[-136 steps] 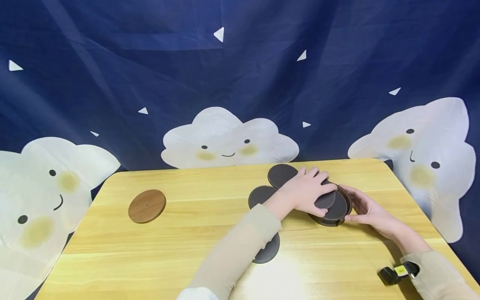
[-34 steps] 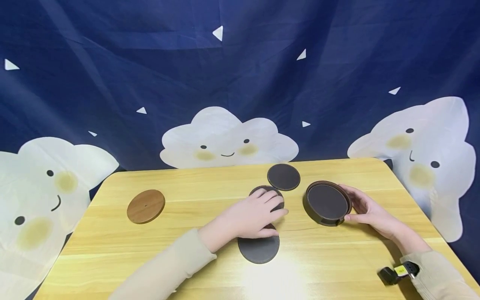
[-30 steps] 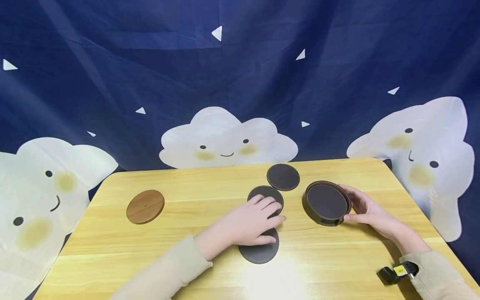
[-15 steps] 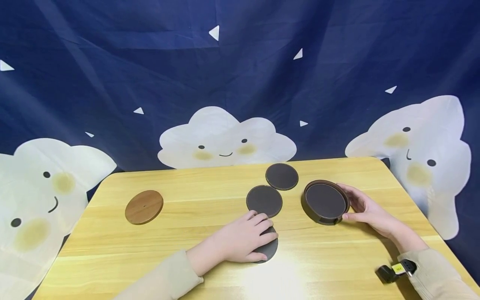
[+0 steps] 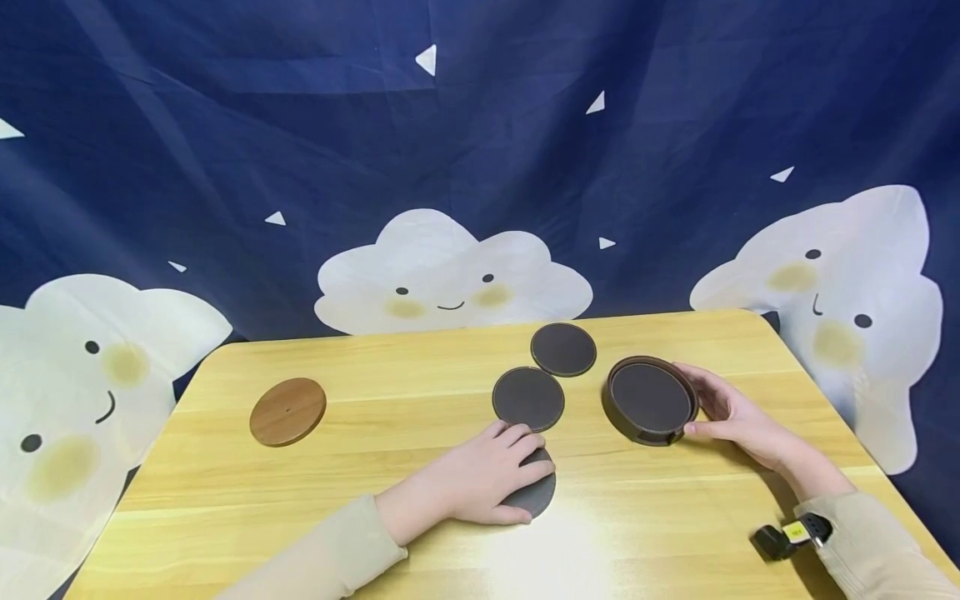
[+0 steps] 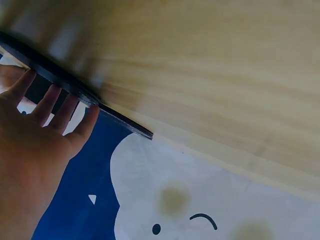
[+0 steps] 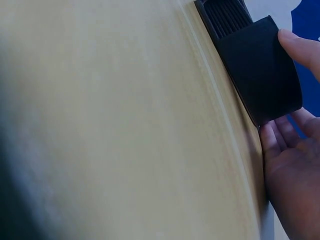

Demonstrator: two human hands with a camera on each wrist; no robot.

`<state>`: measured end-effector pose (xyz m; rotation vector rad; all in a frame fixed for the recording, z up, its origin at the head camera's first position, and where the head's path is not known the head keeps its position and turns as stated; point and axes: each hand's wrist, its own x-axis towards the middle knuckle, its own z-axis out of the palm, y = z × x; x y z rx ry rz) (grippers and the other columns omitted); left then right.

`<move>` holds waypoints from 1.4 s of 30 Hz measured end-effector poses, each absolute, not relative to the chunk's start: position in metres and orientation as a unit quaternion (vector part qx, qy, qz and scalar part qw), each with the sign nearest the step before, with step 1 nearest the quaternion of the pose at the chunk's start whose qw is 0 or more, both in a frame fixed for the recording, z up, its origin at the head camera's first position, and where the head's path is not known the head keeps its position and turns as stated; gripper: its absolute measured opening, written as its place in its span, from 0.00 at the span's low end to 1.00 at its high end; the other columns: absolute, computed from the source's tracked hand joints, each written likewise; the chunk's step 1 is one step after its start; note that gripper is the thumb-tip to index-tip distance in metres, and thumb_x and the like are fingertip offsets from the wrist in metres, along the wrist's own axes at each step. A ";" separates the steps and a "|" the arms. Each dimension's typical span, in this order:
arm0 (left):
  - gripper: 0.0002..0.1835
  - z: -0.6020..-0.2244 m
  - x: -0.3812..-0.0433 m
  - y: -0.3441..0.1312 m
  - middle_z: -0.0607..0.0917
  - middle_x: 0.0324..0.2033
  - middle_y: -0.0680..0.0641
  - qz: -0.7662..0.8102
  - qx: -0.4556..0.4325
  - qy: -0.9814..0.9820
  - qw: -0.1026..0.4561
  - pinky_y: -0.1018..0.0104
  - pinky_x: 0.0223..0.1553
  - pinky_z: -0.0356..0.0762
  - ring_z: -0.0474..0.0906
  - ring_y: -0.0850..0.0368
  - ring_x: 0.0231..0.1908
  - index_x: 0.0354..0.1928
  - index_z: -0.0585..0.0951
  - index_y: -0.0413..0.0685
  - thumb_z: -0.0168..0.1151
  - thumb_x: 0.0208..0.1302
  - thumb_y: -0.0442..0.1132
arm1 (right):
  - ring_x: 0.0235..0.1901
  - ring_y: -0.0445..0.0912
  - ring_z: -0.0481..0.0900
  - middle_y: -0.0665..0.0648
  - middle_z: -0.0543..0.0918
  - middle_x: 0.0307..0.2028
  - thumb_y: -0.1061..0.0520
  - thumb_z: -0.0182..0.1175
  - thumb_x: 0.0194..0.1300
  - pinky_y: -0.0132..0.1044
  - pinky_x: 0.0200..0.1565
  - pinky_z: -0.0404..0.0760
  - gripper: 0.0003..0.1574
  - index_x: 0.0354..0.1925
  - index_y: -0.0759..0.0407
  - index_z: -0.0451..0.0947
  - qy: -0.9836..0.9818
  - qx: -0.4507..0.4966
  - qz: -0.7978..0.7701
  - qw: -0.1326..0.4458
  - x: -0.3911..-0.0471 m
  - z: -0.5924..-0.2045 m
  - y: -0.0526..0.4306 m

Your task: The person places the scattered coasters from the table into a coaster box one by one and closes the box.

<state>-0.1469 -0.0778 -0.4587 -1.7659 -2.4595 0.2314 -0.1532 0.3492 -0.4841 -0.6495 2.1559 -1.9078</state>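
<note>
My left hand (image 5: 483,479) lies over the nearest dark round coaster (image 5: 538,492), thumb at its near edge and fingers across it toward the far side. In the left wrist view its fingertips meet the rim of a dark coaster (image 6: 55,72). My right hand (image 5: 738,421) grips the right side of a dark brown round coaster holder (image 5: 626,421), thumb in front and fingers behind. Stacked coasters show edge-on through the holder's slot in the right wrist view. A dark coaster (image 5: 652,398) tops the stack inside.
Two more dark coasters lie flat on the table, one in the middle (image 5: 528,399) and one at the back (image 5: 563,349). A brown wooden disc (image 5: 288,412) lies at the left of the wooden table (image 5: 360,358). A blue cloud-print curtain (image 5: 480,150) hangs behind.
Since 4.5 seconds ago, the coaster under my left hand has gone into the holder. That hand has moved left and down to the nearest coaster. My right hand has stayed on the holder.
</note>
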 end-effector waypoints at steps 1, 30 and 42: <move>0.37 -0.459 -0.147 -0.078 0.75 0.68 0.49 0.073 -0.579 -0.811 0.049 0.55 0.68 0.73 0.70 0.52 0.68 0.72 0.74 0.62 0.59 0.68 0.72 | 0.67 0.29 0.74 0.40 0.75 0.71 0.81 0.60 0.63 0.17 0.65 0.66 0.52 0.81 0.68 0.54 0.727 -0.220 -0.644 0.095 -0.153 -0.484 0.349; 0.45 -0.459 -0.147 -0.072 0.74 0.65 0.52 0.052 -0.596 -0.800 0.040 0.57 0.57 0.73 0.70 0.55 0.65 0.71 0.74 0.69 0.69 0.48 0.71 | 0.69 0.28 0.72 0.41 0.74 0.72 0.81 0.59 0.63 0.17 0.66 0.65 0.52 0.81 0.68 0.53 0.728 -0.226 -0.640 0.096 -0.153 -0.483 0.349; 0.46 -0.463 -0.153 -0.064 0.74 0.61 0.52 0.047 -0.608 -0.791 0.052 0.61 0.50 0.71 0.70 0.55 0.60 0.68 0.75 0.70 0.69 0.41 0.73 | 0.70 0.28 0.72 0.41 0.73 0.73 0.81 0.59 0.63 0.17 0.66 0.65 0.53 0.81 0.67 0.53 0.723 -0.229 -0.644 0.097 -0.153 -0.485 0.349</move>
